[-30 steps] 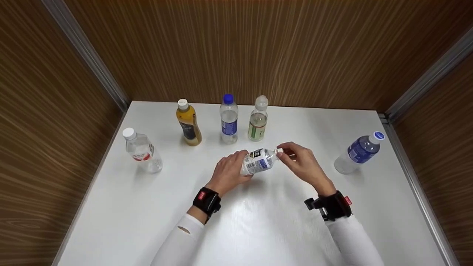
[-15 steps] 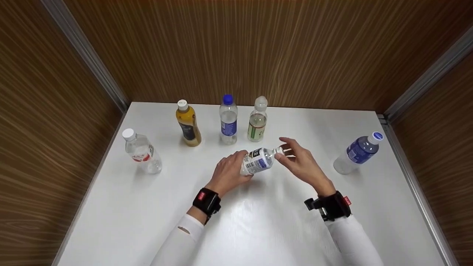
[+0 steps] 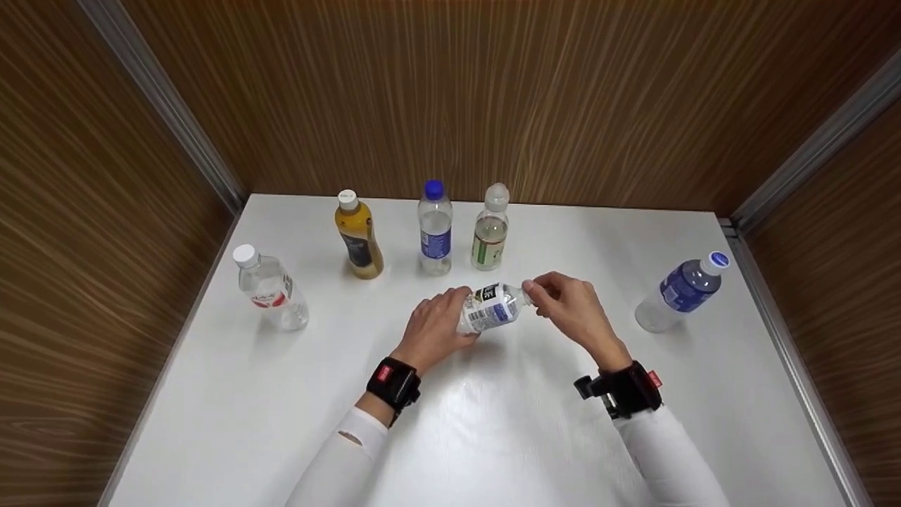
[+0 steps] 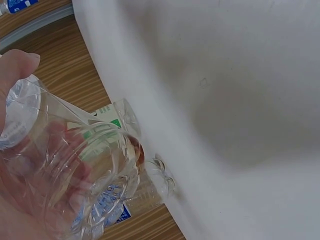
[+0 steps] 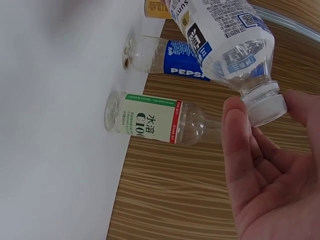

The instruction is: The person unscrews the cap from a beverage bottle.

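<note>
My left hand (image 3: 434, 327) grips a clear plastic bottle (image 3: 487, 310) round its lower half. The bottle is tilted nearly sideways above the table, its neck toward the right. In the right wrist view its white label (image 5: 227, 20) and white cap (image 5: 267, 104) show clearly. My right hand (image 3: 571, 308) has thumb and fingers pinched on that cap, hiding most of it in the head view. From the left wrist, the bottle's ribbed transparent base (image 4: 100, 170) shows, with fingers visible through the plastic.
Behind the hands stand an amber bottle (image 3: 361, 239), a blue-capped Pepsi bottle (image 3: 436, 236) and a green-labelled bottle (image 3: 490, 236). A white-capped bottle (image 3: 274, 290) is at left, a blue-labelled one (image 3: 679, 292) at right. Wood-grain panels (image 3: 450, 98) enclose the white table (image 3: 450, 436).
My right fingers spread off the cap half a second ago and have now come together on it again. The left hand and its bottle have barely moved.
</note>
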`<state>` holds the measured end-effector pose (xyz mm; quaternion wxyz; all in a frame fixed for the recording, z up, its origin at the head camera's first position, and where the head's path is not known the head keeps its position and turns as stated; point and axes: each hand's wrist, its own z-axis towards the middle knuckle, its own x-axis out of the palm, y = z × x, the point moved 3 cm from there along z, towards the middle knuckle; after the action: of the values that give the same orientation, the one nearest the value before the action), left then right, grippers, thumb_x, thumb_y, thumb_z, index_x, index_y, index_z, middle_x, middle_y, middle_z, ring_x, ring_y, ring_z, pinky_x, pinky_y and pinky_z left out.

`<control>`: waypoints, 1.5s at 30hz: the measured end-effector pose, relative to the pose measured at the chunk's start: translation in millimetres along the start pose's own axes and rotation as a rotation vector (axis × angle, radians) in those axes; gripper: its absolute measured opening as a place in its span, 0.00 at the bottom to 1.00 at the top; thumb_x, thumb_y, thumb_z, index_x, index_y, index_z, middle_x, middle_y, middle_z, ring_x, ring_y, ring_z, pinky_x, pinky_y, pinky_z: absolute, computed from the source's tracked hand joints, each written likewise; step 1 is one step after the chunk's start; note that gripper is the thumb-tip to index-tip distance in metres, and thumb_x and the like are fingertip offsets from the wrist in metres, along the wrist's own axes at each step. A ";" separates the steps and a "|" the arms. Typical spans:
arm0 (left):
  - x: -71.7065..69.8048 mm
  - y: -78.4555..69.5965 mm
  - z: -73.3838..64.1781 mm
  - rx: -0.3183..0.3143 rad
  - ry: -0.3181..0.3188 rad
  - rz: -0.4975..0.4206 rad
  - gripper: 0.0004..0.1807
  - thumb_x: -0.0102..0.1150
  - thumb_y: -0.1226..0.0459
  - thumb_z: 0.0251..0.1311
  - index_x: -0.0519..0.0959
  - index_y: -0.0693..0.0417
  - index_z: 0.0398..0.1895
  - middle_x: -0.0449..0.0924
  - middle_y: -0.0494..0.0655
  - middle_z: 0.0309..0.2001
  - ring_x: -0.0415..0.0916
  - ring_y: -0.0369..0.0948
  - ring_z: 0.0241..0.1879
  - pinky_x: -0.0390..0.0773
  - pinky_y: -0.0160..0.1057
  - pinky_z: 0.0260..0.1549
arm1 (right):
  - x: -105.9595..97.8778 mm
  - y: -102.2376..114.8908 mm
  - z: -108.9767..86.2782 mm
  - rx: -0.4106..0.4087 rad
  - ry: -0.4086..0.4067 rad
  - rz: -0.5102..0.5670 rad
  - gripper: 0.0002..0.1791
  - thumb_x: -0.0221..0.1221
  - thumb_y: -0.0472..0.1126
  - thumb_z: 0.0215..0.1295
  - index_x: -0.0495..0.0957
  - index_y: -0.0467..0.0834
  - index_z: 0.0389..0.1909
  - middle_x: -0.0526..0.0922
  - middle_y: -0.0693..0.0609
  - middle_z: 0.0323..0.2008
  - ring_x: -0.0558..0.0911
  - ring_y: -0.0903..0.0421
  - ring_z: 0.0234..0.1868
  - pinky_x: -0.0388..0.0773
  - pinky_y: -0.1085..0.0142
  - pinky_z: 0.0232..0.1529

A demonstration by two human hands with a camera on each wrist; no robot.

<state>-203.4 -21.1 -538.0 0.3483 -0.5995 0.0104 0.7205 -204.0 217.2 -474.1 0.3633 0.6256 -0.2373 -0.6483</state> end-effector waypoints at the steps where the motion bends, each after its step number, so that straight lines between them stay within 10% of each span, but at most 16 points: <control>1: 0.0 0.0 -0.2 0.000 0.002 0.000 0.41 0.80 0.53 0.51 0.71 0.56 0.65 0.82 0.51 0.51 0.81 0.46 0.43 0.81 0.48 0.43 | 0.5 0.0 0.4 -0.007 0.004 0.003 0.22 0.61 0.54 0.74 0.85 0.38 0.45 0.86 0.47 0.28 0.83 0.56 0.27 0.77 0.67 0.27; 18: -0.3 2.5 -4.2 -0.012 0.019 -0.034 0.40 0.79 0.51 0.52 0.71 0.56 0.65 0.83 0.50 0.49 0.82 0.45 0.43 0.82 0.47 0.42 | -2.0 -0.3 -0.1 -0.137 0.071 0.073 0.17 0.68 0.41 0.69 0.84 0.38 0.54 0.87 0.45 0.43 0.89 0.46 0.43 0.86 0.53 0.44; 45: -1.2 6.6 -8.9 -0.026 0.061 -0.076 0.40 0.78 0.51 0.53 0.70 0.54 0.66 0.82 0.49 0.49 0.81 0.45 0.44 0.81 0.48 0.44 | -6.7 5.0 -8.5 -0.142 0.149 0.187 0.20 0.65 0.26 0.66 0.79 0.31 0.58 0.83 0.37 0.56 0.83 0.42 0.58 0.81 0.58 0.57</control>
<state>-199.1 -30.6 -542.1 0.3672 -0.6257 -0.0115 0.6881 -195.1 220.5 -466.9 0.4821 0.6199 -0.2202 -0.5786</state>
